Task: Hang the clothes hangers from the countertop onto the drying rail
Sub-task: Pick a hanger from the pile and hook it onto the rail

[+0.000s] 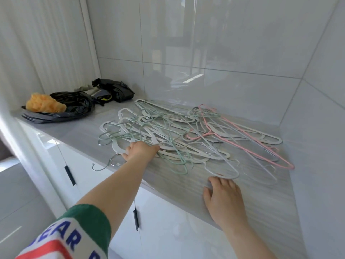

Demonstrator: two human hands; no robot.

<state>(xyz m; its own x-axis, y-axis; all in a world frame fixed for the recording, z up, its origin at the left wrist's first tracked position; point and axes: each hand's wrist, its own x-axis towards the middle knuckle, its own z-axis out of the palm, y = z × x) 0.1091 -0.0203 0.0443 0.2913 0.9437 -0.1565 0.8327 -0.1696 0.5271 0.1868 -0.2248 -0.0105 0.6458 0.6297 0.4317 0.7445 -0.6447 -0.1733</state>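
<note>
Fingers (pixel 214 183) on right hand (pixel 224 200) flat on desk (pixel 74 131); left hand (pixel 142 149) buried in hangers (pixel 168 128), grip unclear. Pull one by hook.

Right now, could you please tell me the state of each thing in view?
hangers: tangled heap, lying on the countertop.
left hand: reaching into the heap, fingers hidden.
right hand: open, flat on the countertop.
black bag: crumpled, orange bundle on it.
cabinet doors: shut.
</note>
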